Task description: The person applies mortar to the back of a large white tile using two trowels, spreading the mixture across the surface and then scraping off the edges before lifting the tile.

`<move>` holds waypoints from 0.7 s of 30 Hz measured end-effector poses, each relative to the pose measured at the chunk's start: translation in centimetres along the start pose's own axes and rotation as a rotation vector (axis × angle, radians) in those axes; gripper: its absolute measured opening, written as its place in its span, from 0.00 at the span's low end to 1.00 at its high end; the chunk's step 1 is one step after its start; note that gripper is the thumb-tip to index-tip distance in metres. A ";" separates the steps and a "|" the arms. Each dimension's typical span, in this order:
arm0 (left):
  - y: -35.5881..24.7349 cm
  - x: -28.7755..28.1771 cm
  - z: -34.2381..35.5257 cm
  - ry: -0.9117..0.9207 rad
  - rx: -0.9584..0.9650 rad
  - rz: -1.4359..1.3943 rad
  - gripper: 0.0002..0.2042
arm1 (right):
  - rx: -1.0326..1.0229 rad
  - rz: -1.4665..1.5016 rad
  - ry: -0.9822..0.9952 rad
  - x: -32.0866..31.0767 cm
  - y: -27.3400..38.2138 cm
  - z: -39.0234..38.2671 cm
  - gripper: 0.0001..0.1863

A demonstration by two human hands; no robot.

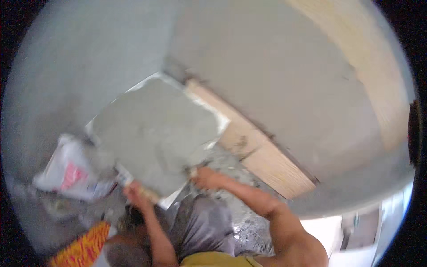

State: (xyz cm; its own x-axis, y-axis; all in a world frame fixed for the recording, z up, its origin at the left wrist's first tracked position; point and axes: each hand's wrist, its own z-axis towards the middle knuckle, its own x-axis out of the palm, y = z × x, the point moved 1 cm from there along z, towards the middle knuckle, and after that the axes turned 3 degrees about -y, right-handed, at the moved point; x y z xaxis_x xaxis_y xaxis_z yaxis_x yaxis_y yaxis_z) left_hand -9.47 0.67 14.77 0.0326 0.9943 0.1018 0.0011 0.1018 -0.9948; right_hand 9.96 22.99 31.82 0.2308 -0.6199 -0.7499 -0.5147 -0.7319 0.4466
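Note:
A large square tile (167,201) with white edges lies in front of me, its upper face coated with grey mortar (151,120). My left hand (138,195) is closed around a flat tool (123,175) at the tile's near left edge. That tool has a pale, greyish end and a tan part below the hand; blur hides its exact kind. At the tile's near right side, my right hand (209,179) grips the handle of a trowel (193,171). Its dark blade is smeared by motion and partly hidden, low over the mortar.
A white sack (73,171) with a pink patch stands left of the tile. Wood-grained skirting tiles (267,162) run along the right wall (275,80). Wet mortar smears the floor (249,218) beside my legs. An orange-and-yellow patterned item (84,244) lies at lower left.

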 end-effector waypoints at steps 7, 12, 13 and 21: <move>-7.9 3.1 -3.0 0.004 -0.253 -0.091 0.29 | -0.023 -0.371 -0.144 0.1 0.2 -3.5 0.30; -8.1 1.2 -2.9 0.123 -0.064 0.278 0.30 | -0.175 -0.600 -0.374 -1.4 -1.5 -1.5 0.19; -7.9 1.0 -2.9 0.064 -0.009 0.400 0.27 | -0.174 -0.602 -0.379 -1.9 -2.0 -0.8 0.19; 1.7 0.1 1.5 -0.011 0.210 0.110 0.22 | 0.293 -0.531 -0.469 -6.0 -3.9 6.1 0.16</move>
State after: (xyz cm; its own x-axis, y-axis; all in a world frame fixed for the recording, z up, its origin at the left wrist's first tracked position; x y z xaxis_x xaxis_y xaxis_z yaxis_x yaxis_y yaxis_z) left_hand -10.92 1.00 13.11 0.0100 0.9999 -0.0056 -0.2103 -0.0033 -0.9776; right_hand 5.59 31.29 31.58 0.1669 0.0269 -0.9856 -0.6454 -0.7527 -0.1298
